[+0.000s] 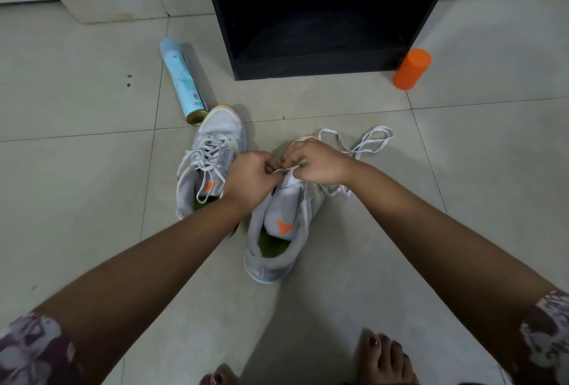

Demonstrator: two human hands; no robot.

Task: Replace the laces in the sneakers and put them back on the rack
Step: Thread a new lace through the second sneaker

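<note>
Two grey sneakers with orange accents and green insoles stand on the tiled floor. The left sneaker [212, 153] is laced, its lace ends loose. The right sneaker [283, 230] lies under both hands, its tongue up. My left hand [251, 178] and my right hand [314, 162] each pinch the white lace [366, 144] over the front eyelets. The rest of that lace trails in loops on the floor to the right. The toe of the right sneaker is mostly hidden by my right hand.
A black shoe rack [317, 14] stands just beyond the sneakers. A light blue spray can [183, 79] lies on the floor to its left, touching the left sneaker's toe. An orange cylinder [411, 68] lies by the rack's right corner. My bare feet [381, 357] are at the bottom.
</note>
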